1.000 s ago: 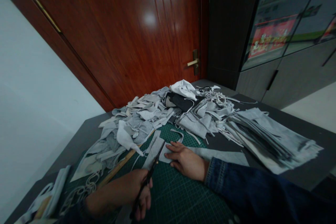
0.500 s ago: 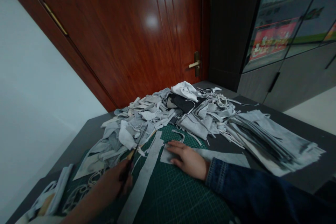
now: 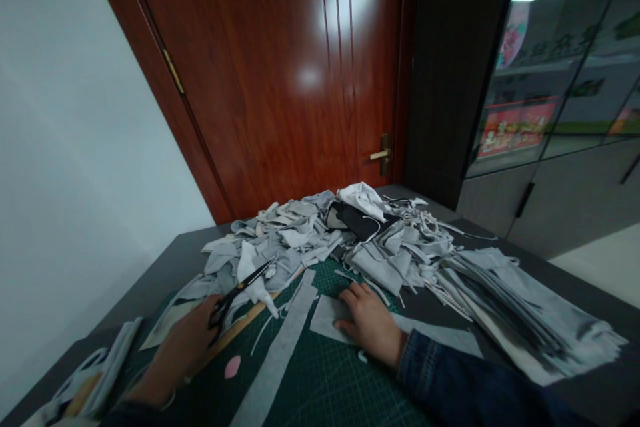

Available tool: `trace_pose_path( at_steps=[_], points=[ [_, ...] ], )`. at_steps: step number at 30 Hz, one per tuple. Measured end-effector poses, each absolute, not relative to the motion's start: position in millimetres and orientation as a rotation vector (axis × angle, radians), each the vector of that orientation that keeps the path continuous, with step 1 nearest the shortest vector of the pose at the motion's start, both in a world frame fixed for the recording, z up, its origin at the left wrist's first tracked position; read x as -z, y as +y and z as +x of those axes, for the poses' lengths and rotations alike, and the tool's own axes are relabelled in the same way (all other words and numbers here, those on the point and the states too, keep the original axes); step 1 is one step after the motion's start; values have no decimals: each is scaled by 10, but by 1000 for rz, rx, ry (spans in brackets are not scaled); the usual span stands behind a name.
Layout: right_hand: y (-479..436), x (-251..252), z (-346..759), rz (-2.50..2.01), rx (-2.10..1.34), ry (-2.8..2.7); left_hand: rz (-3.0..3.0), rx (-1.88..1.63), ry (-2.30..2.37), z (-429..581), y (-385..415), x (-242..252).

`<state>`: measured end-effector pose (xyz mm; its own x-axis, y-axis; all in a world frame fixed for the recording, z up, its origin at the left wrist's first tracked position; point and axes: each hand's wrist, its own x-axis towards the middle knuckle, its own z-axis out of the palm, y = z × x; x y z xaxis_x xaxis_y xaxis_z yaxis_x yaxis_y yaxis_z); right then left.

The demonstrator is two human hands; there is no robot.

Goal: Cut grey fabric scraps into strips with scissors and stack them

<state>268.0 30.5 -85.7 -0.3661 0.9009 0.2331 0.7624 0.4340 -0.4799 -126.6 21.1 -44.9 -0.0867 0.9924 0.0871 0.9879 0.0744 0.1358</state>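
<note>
My left hand (image 3: pixel 186 341) is closed around the black handles of a pair of scissors (image 3: pixel 246 283). The blades point up and right, above the near side of the scrap pile. My right hand (image 3: pixel 374 325) lies with its fingers extended on a grey fabric strip (image 3: pixel 327 317), which runs on rightward beneath the wrist. Between the hands, a long grey strip (image 3: pixel 280 357) stretches toward me over the green cutting mat (image 3: pixel 345 387). Beside my left hand are a wooden ruler (image 3: pixel 240 324), partly hidden, and a flat pink oval piece (image 3: pixel 233 367).
A heap of grey fabric scraps (image 3: pixel 295 233) covers the back of the dark table (image 3: pixel 175 253). Stacked long fabric pieces (image 3: pixel 530 313) lie at the right. Rolled fabric (image 3: pixel 113 363) sits at the left edge. A wooden door (image 3: pixel 280 93) stands behind.
My left hand has moved left with the scissors, away from the long strip, uncovering the ruler and pink piece. My right hand stays on its strip. The view has tilted up.
</note>
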Motion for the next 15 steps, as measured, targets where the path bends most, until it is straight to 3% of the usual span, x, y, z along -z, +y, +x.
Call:
trace_pose_path(
  at_steps=[8, 15],
  points=[
    [587, 934, 2668, -1214, -936, -1742, 1986, -285, 2292, -1403, 371, 576],
    [954, 602, 2695, -950, -1228, -1504, 1972, -201, 2275, -1330, 311, 513]
  ],
)
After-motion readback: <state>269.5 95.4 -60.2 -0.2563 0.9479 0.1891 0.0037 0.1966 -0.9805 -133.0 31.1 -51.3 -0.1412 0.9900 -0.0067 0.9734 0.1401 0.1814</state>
